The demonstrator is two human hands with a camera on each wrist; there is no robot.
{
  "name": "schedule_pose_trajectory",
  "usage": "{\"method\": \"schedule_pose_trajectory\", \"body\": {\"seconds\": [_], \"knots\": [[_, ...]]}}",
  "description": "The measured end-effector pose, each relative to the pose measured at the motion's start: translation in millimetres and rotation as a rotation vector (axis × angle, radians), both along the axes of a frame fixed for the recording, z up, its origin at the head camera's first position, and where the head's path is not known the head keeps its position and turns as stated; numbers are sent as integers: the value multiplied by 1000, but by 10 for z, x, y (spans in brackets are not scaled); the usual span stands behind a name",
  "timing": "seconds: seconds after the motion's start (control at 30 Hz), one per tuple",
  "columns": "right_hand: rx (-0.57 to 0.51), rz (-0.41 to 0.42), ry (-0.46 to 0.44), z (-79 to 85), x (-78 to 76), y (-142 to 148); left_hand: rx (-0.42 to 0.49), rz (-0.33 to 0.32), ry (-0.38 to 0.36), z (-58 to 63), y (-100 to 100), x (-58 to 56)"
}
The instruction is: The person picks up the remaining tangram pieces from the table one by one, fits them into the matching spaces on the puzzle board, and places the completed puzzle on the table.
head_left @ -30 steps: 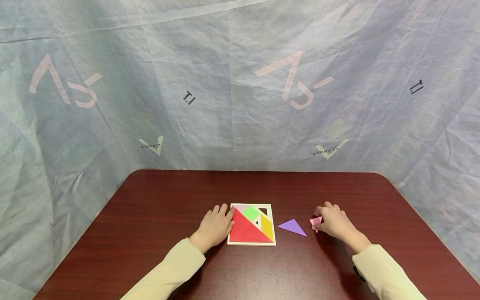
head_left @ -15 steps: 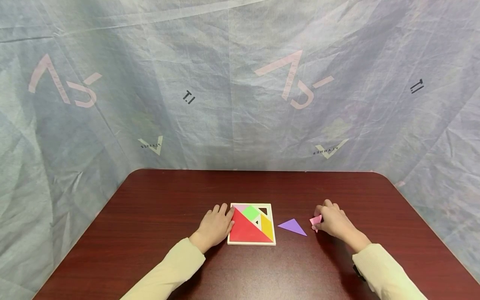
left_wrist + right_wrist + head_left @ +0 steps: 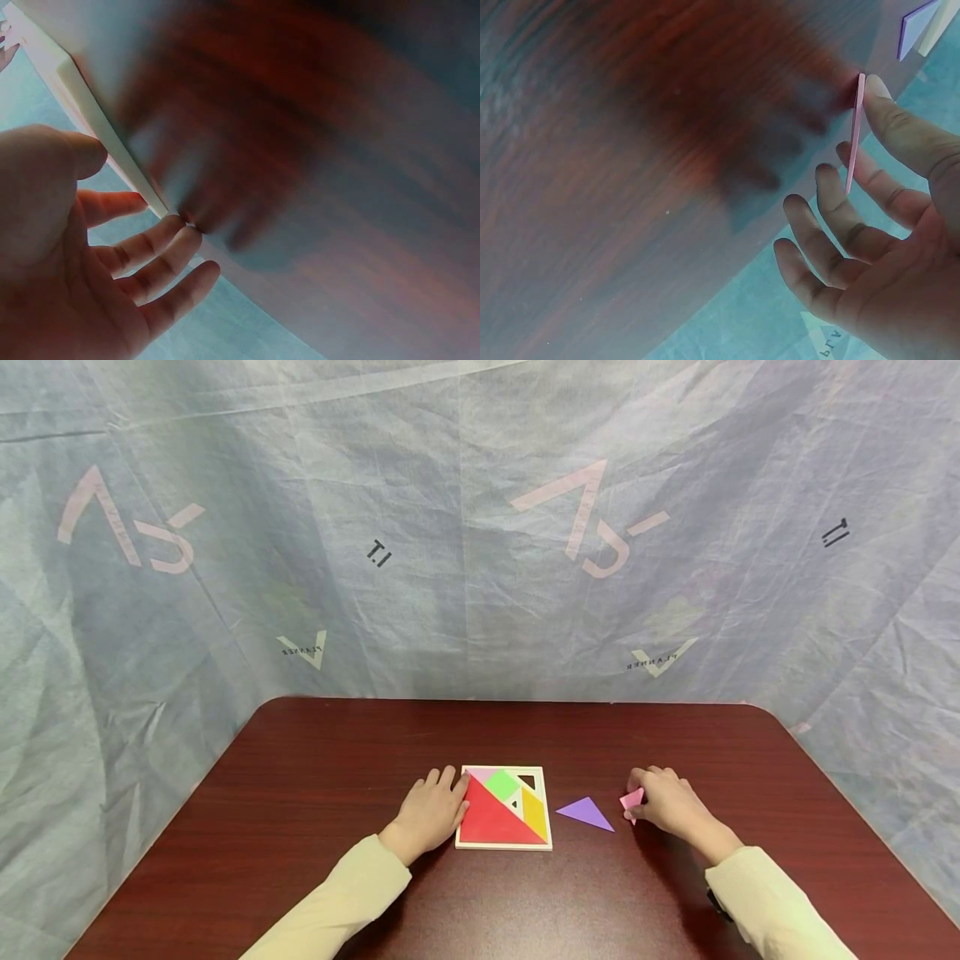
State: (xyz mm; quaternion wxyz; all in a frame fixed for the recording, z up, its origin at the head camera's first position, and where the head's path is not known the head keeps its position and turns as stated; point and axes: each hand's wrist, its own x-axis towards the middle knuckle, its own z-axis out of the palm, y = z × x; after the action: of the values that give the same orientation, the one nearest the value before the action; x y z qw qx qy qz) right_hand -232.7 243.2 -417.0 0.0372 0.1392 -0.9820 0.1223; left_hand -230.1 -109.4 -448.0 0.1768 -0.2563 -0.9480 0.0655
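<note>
My left hand [image 3: 429, 810] rests against the left edge of a square tangram tray [image 3: 457, 847], its fingers loosely extended. In the left wrist view the thumb and fingertips lie along the pale tray edge [image 3: 105, 127]. Set in the tray are a large red triangle [image 3: 495, 818], a green square [image 3: 502, 785], a yellow piece [image 3: 534, 814] and a light-purple piece [image 3: 478, 774]. My right hand [image 3: 670, 803] pinches a small pink tangram piece [image 3: 633, 803] between thumb and fingers. Edge-on in the right wrist view, the pink piece stands tilted up near the tabletop.
A purple triangle [image 3: 587, 813] lies flat on the dark wooden table [image 3: 360, 735], between the tray and my right hand. Dark gaps show at the tray's upper right and near its middle. Grey printed cloth [image 3: 465, 568] hangs behind the table and along its sides.
The fingers of my right hand have shifted slightly, with the pink tangram piece still pinched in nearly the same spot. My left hand and the tray have stayed put.
</note>
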Motion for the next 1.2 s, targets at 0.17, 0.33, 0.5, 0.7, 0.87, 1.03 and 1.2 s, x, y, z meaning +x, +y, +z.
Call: {"method": "schedule_pose_trajectory", "body": {"seconds": [0.17, 0.33, 0.5, 0.7, 0.87, 1.03, 1.2], "knots": [[13, 12, 21, 5, -2, -4, -10, 9, -13, 26, 10, 10], [30, 31, 57, -3, -4, -12, -35, 38, -61, 89, 33, 31], [40, 43, 84, -7, -18, -14, -37, 38, -62, 78, 30, 30], [35, 71, 155, 9, -15, -27, -36, 41, -67, 65, 30, 22], [20, 78, 187, 30, 2, -43, -28, 33, -52, 60, 28, 19], [0, 76, 211, 43, 6, -60, -31, 34, -51, 49, 26, 14], [-6, 76, 226, 50, 8, -83, -32, 40, -63, 40, 28, 16]]}}
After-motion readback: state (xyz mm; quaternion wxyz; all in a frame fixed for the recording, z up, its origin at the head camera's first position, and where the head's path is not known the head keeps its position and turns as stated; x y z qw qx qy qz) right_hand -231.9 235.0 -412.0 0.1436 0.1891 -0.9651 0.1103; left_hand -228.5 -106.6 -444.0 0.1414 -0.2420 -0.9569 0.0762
